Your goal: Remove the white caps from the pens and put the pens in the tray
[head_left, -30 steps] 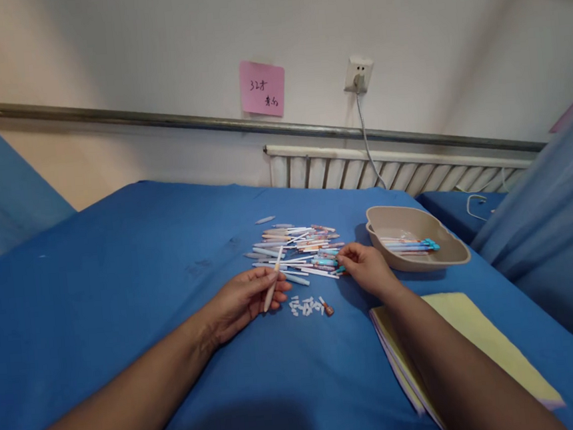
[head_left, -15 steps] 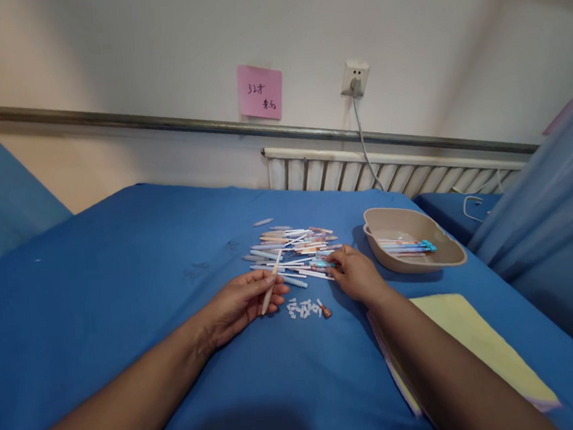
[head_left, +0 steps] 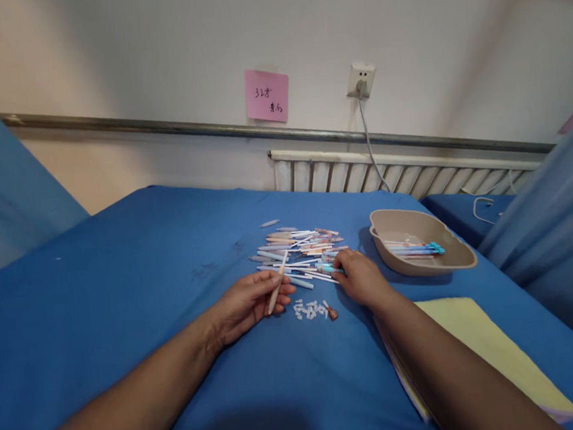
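Grip of the left hand (head_left: pixel 249 304) is narrow, holding a beige pen (head_left: pixel 274 299) tilted between thumb and fingers, white end up, just in front of the pile (head_left: pixel 298 265) of pen parts. The right hand (head_left: pixel 361 278) is at the pile's right edge; its fingertips are partly hidden, so I cannot tell whether they hold anything. White bits (head_left: pixel 311 311) lie nearer on the blue sheet (head_left: pixel 193 236), left of the basin (head_left: pixel 386 225).
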The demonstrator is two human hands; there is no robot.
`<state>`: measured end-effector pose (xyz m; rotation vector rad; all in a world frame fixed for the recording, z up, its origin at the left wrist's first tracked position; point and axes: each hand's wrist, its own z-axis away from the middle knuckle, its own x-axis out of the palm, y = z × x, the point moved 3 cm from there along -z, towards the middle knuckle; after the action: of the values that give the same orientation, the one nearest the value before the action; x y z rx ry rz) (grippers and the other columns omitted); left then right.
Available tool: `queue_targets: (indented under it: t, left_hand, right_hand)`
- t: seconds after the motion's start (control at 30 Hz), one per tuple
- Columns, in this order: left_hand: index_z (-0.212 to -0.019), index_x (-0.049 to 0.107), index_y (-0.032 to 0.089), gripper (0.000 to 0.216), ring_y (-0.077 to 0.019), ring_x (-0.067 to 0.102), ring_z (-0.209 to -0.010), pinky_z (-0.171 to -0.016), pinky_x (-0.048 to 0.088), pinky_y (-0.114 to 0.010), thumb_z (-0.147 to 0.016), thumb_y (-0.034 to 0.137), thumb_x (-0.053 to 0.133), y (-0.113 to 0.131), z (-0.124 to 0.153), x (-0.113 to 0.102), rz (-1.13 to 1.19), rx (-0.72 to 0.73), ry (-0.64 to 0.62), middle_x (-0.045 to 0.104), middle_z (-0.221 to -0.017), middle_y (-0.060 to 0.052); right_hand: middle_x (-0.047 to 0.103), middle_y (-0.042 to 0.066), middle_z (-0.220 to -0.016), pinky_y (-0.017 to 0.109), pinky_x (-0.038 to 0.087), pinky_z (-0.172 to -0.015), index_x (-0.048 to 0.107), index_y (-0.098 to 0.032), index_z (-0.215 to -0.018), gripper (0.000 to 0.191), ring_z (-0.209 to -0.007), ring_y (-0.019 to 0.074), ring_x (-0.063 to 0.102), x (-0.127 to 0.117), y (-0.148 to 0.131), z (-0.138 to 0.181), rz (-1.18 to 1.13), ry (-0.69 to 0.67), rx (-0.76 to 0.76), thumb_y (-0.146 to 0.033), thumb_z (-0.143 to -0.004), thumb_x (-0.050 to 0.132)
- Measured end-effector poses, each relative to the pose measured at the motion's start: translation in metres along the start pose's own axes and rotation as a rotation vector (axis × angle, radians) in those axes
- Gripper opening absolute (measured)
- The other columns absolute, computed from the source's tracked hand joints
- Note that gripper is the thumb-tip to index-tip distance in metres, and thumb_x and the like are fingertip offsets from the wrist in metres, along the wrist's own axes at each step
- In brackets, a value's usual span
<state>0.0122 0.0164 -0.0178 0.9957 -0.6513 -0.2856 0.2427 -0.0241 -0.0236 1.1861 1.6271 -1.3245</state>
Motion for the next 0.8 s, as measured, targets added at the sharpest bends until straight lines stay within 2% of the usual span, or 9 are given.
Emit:
queue_targets:
  t: [0.17,0.33,0.43,0.57,0.8]
  left_hand:
    - [-0.088,0.061,0.013,0.017,-0.0117,0.064,-0.066,-0.059,0.051,-0.021,-0.078,0.025,0.068,0.001,0.000,0.001,-0.033,0.016,-0.010,0.069,-0.083,-0.007]
    - [-0.084,0.062,0.012,0.025,-0.0051,0.049,-0.047,-0.046,0.040,-0.017,-0.075,0.034,0.070,0.002,0.000,0.004,-0.227,0.114,0.001,0.062,-0.069,0.000]
    - [-0.084,0.063,0.012,0.029,-0.0047,0.045,-0.045,-0.044,0.037,-0.017,-0.075,0.040,0.069,0.002,-0.001,0.005,-0.358,0.157,-0.007,0.059,-0.066,0.001]
    - [-0.088,0.063,0.013,0.034,-0.0056,0.044,-0.046,-0.044,0.034,-0.018,-0.075,0.044,0.066,0.000,-0.001,0.006,-0.487,0.160,-0.013,0.058,-0.064,0.002]
    - [-0.081,0.062,0.013,0.032,-0.0063,0.043,-0.046,-0.045,0.032,-0.019,-0.076,0.045,0.064,0.001,0.002,0.011,-0.578,0.178,-0.028,0.058,-0.063,0.001]
  right_hand:
    - [0.063,0.004,-0.080,0.028,0.036,-0.067,0.057,-0.020,-0.090,0.010,-0.074,0.0184,0.056,-0.002,0.003,0.001,-0.165,0.075,0.070,-0.025,-0.083,0.053]
    - [0.052,-0.003,-0.062,0.023,0.033,-0.053,0.055,-0.020,-0.083,0.021,-0.055,0.0125,0.045,0.004,0.001,-0.001,-0.837,0.101,0.088,-0.040,-0.081,0.052]
    - [0.048,-0.005,-0.058,0.022,0.031,-0.050,0.055,-0.019,-0.081,0.030,-0.051,0.0103,0.041,0.003,-0.003,0.000,-1.094,0.082,0.121,-0.048,-0.076,0.058]
    - [0.047,-0.005,-0.057,0.022,0.031,-0.050,0.056,-0.018,-0.080,0.035,-0.050,0.0093,0.039,-0.002,-0.007,0.002,-1.192,0.065,0.133,-0.051,-0.072,0.063]
    - [0.050,-0.004,-0.059,0.022,0.033,-0.051,0.056,-0.019,-0.079,0.035,-0.052,0.0098,0.042,0.000,-0.012,0.003,-1.172,0.032,0.084,-0.053,-0.073,0.062]
